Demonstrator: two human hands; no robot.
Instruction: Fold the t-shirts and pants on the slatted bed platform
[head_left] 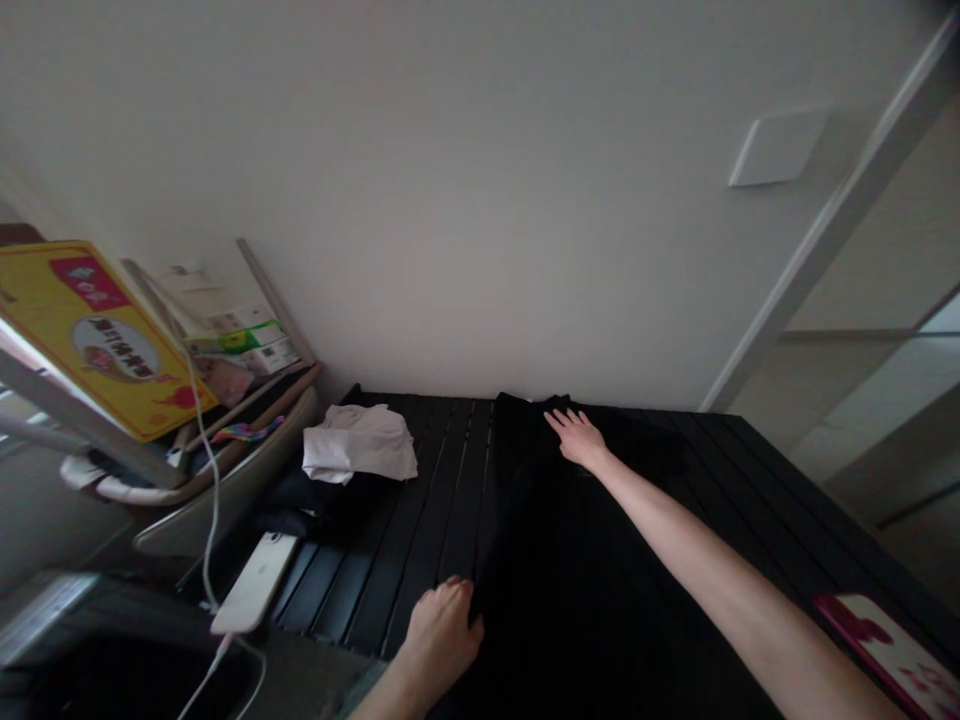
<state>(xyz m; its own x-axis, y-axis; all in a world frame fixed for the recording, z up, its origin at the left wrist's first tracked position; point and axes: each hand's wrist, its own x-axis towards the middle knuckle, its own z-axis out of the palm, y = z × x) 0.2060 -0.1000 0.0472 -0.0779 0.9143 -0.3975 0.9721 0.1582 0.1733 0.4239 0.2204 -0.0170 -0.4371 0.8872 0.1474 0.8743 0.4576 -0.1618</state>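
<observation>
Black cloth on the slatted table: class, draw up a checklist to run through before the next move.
Right hand flat on the black cloth: ok.
Left hand with a firm grip on the cloth's near edge: cannot tell, fingers partly hidden.
Black cloth free of wrinkles: cannot tell, too dark.
White cloth apart from the black cloth: ok, bare slats between.
White phone and its cable off the black cloth: ok.

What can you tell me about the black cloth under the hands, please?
The black cloth is a matte, soft-looking fabric spread flat lengthwise over a dark slatted table. Its shape is hard to make out against the dark slats. The right hand lies flat on its far end; the left hand grips its near side edge.
</observation>
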